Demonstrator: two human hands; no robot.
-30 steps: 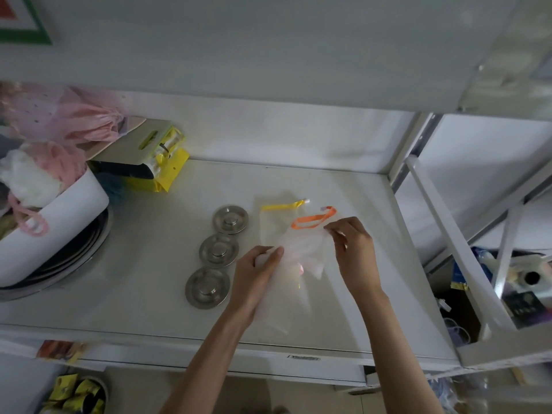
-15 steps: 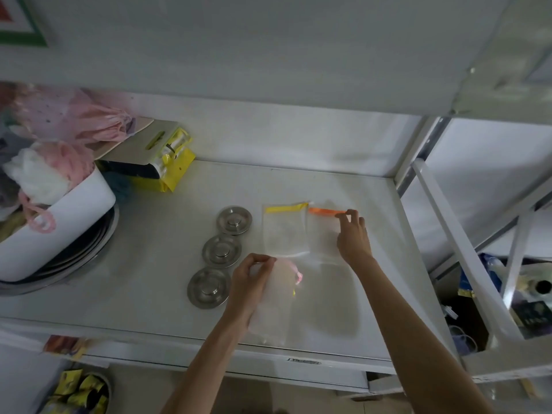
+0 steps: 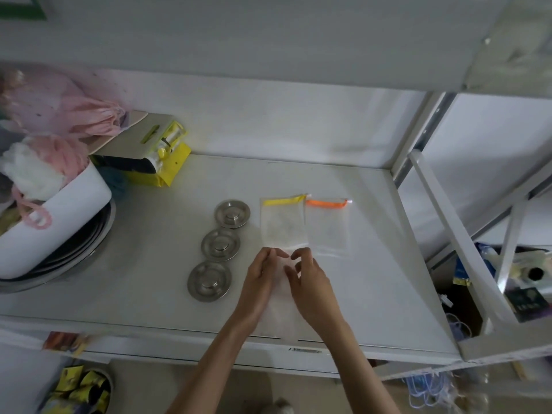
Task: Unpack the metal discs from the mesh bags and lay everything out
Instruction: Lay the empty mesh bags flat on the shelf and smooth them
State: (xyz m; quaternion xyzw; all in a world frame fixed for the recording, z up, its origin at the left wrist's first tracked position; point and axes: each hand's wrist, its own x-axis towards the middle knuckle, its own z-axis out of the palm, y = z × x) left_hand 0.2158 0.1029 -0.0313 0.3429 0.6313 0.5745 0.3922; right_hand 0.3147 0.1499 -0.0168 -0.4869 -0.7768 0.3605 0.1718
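Observation:
Three metal discs lie in a slanted row on the white shelf (image 3: 373,282): a far disc (image 3: 232,213), a middle disc (image 3: 220,244) and a near disc (image 3: 209,281). Right of them, two empty mesh bags lie flat side by side: one with a yellow drawstring (image 3: 282,224) and one with an orange drawstring (image 3: 328,227). A third white mesh bag (image 3: 282,312) lies between my hands, below the other two. My left hand (image 3: 260,286) and my right hand (image 3: 313,286) both pinch its top edge. Its drawstring is hidden by my fingers.
A white tub (image 3: 56,216) filled with pink and white bath puffs sits on stacked metal pans at the left. A yellow package (image 3: 155,158) lies at the back left. A white frame (image 3: 466,249) bounds the shelf on the right, with clutter beyond it.
My right hand left the orange-string bag flat beside the yellow one and came back to the third bag. Both hands now hold that bag's top edge.

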